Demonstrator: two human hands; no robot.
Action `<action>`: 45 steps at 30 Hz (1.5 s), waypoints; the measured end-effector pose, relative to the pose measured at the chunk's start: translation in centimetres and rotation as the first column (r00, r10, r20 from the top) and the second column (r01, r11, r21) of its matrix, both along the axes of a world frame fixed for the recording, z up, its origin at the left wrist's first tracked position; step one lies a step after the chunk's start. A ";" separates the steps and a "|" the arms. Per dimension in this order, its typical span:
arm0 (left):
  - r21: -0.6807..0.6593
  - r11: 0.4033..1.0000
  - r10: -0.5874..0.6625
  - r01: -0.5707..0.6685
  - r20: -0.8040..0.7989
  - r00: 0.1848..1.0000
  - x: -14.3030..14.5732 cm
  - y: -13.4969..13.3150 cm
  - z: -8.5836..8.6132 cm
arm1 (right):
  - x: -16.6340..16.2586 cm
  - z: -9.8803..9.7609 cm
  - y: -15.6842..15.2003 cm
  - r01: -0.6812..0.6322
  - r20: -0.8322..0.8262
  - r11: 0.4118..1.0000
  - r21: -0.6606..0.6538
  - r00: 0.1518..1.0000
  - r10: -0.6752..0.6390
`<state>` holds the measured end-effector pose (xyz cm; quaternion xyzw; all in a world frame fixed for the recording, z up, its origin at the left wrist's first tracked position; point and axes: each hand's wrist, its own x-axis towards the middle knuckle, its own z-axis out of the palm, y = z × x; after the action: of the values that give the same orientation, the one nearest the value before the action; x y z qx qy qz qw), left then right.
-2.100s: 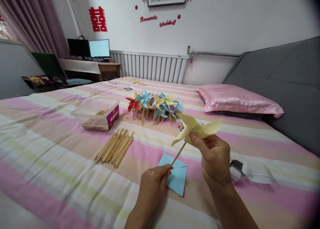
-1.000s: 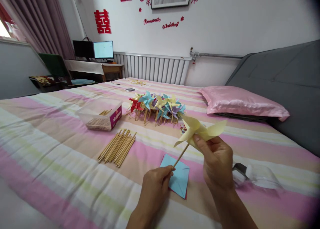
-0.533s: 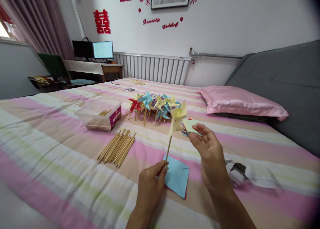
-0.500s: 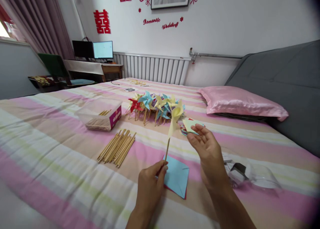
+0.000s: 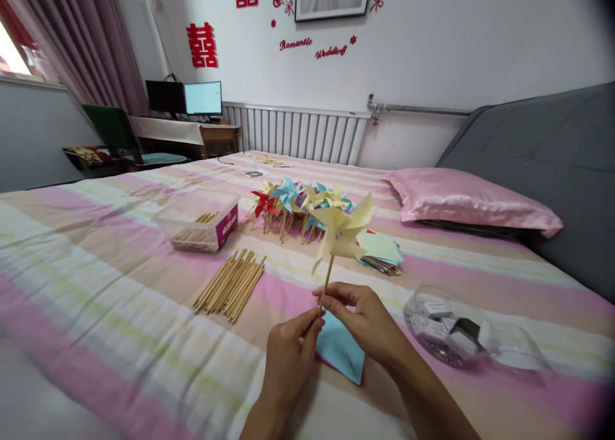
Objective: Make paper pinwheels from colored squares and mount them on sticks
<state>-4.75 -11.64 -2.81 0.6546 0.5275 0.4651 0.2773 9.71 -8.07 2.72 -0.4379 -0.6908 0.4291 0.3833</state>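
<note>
A pale yellow paper pinwheel (image 5: 340, 234) on a thin wooden stick stands upright between my hands, its blades facing me. My left hand (image 5: 294, 347) pinches the lower end of the stick. Just above it, my right hand (image 5: 360, 318) has thumb and fingers closed on the same stick. Below the hands, blue paper squares (image 5: 342, 350) with cut corners lie on the striped bedspread, a red edge showing underneath; my right hand covers part of them.
Behind stands a cluster of finished pinwheels (image 5: 288, 196). Left are loose wooden sticks (image 5: 230, 286) and a clear plastic box (image 5: 196, 225) holding more. Right are a stack of coloured paper (image 5: 379, 248), a clear round container (image 5: 444, 328) and a pink pillow (image 5: 466, 200).
My right hand has come down and left from beside the paper stack to grip the stick. The pinwheel has turned to face me. The view has shifted slightly.
</note>
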 end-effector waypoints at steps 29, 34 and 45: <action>-0.058 0.994 0.091 -0.090 0.021 0.996 -8.6 0.0 0.3 | -11.3 -2.1 16.9 0.541 0.340 0.818 0.195 0.745 -0.574; -0.055 0.995 0.092 -0.089 0.057 0.994 -9.5 0.4 0.2 | -12.9 -4.0 20.2 0.575 0.392 0.805 0.146 0.713 -0.581; -0.081 0.995 0.072 -0.065 0.089 0.993 -10.0 0.8 0.3 | -12.6 -6.2 22.7 0.581 0.380 0.801 0.142 0.715 -0.586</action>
<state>-14.78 -10.81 -2.54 0.6027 0.5542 0.4831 0.3103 -2.94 14.63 -3.52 -0.7099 -0.5839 0.1813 0.3496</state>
